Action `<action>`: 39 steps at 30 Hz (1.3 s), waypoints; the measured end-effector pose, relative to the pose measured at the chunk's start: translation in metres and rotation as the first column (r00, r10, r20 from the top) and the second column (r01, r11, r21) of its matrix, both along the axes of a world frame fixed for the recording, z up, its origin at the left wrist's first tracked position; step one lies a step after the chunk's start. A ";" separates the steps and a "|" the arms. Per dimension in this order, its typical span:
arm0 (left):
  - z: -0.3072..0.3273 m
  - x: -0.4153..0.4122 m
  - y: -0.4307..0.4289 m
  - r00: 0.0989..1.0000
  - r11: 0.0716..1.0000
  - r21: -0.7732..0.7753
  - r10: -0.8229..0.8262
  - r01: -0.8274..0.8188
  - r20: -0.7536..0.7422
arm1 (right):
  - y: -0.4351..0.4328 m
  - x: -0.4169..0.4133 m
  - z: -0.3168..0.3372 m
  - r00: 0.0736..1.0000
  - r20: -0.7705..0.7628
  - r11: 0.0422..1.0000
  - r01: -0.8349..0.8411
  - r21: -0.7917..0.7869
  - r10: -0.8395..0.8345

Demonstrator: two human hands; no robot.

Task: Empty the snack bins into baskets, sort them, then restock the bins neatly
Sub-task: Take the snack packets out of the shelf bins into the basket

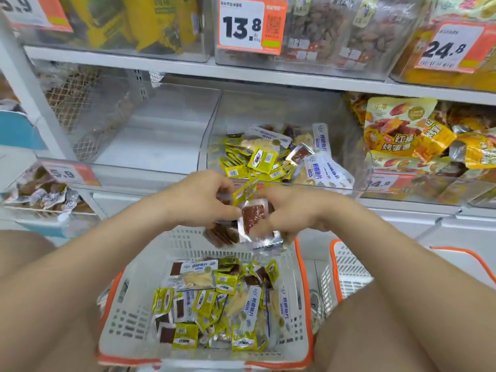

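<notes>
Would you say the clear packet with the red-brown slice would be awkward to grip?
Probably slippery: the clear packet has a glossy film. It looks light and thin, pinched between the fingertips of the left hand and right hand. Its crinkled foil edge suggests it flexes rather than staying stiff.

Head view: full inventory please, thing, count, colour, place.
Basket: one, white with orange rim, bottom centre, holding mixed snack packets.
Second basket: one, white and orange, right of the first, contents hidden.
Clear bin: one, middle shelf centre, partly full of yellow and white packets.
Empty bin: one, clear, left of it.
Sweet potato bags: several, yellow-orange, bin at right.
Price tag 13.8: one, white and orange, top shelf.
Red-brown packets: a handful, clear wrap, held above the basket.
Hands: left, right, both gripping those packets.
</notes>
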State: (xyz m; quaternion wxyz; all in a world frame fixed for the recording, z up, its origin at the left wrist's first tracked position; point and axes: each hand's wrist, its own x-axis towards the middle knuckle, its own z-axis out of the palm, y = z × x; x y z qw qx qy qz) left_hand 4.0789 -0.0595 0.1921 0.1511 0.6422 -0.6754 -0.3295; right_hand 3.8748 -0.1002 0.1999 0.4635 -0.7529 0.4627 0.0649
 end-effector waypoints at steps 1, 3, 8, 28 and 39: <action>-0.009 0.000 0.000 0.999 0.998 0.056 -0.024 0.023 0.023 | 0.001 0.003 -0.008 0.998 -0.040 0.999 -0.049 0.007 0.049; -0.023 0.000 0.001 0.996 0.980 0.184 -0.080 0.071 0.039 | -0.001 0.010 -0.020 0.975 -0.157 0.986 -0.165 -0.034 0.158; -0.031 -0.001 -0.001 0.947 0.980 0.176 -0.145 0.096 0.288 | -0.016 0.010 -0.011 0.975 -0.148 0.967 -0.188 -0.174 0.163; -0.026 -0.054 -0.192 0.927 0.973 0.019 0.214 -0.231 0.307 | -0.143 -0.033 -0.017 0.841 -0.131 0.709 0.346 -0.614 -0.524; -0.043 -0.062 -0.218 0.906 0.972 0.080 0.176 -0.223 0.385 | -0.173 -0.047 -0.032 0.790 -0.212 0.784 0.459 -0.419 -0.576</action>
